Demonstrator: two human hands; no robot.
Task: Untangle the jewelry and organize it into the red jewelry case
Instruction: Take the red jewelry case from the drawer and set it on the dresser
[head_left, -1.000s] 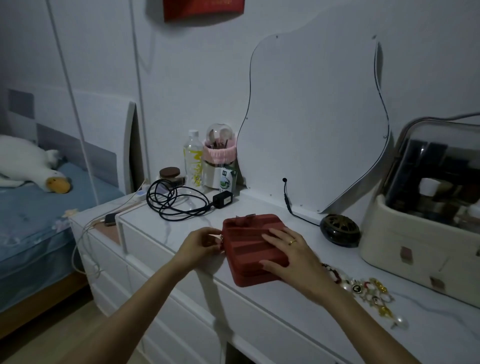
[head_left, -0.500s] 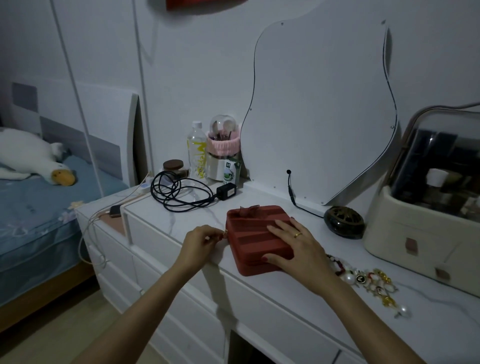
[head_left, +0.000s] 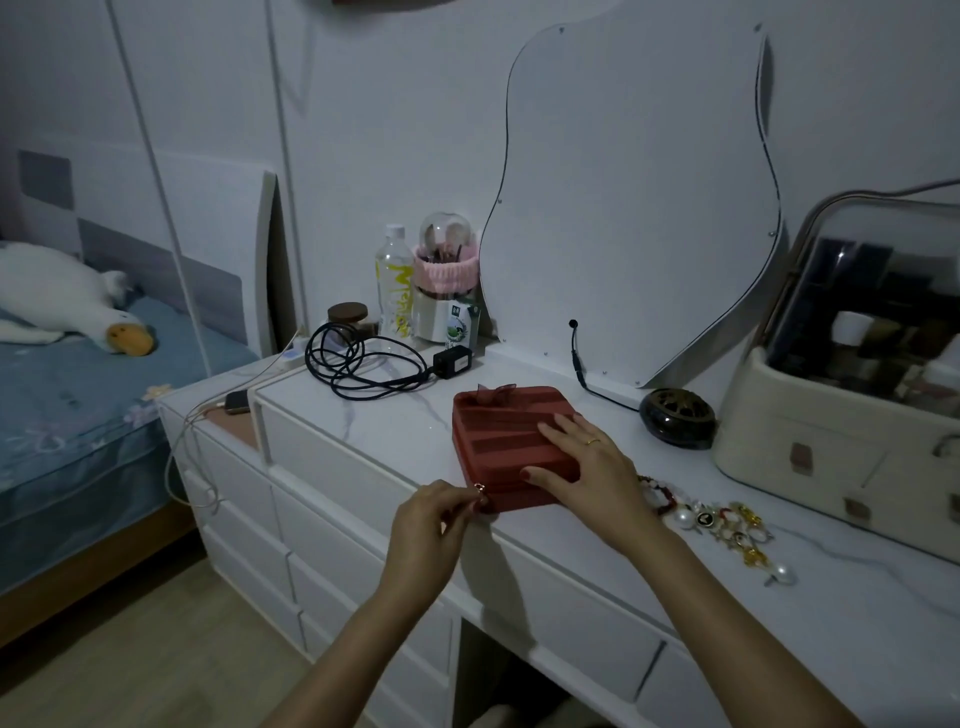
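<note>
- Since the earlier frames, the left hand (head_left: 428, 525) has travelled along the near-left side of the red jewelry case (head_left: 511, 447) to its near corner, drawing the small gold zipper pull (head_left: 480, 488) with it; the right hand (head_left: 582, 470) has stayed flat on the lid.
- Left hand: fingers curled, thumb and fingertips pinching the zipper pull at the case's near corner, just over the front edge of the white dresser (head_left: 395, 431).
- Right hand: fingers straight and spread, pressing on the ribbed lid to steady the case; it grips nothing. A gold ring shows on one finger.
- Case: closed, resting on the dresser top near its front edge, a small bow on its far rim.
- Tangled jewelry (head_left: 719, 525): a heap of pearls, gold pieces and red beads lying on the dresser just right of the case, behind the right wrist, untouched.
- Step in hand (judged): unzipping the case, before any untangling begins.
- Next move (judged): carry the pull round the corner and along the remaining side, with the right hand's pressure kept on the lid so the case does not slide off the edge; then lift the lid.
- Surroundings: coiled black cable (head_left: 358, 364), cosmetics box (head_left: 810, 441), dark round dish (head_left: 677, 417).
</note>
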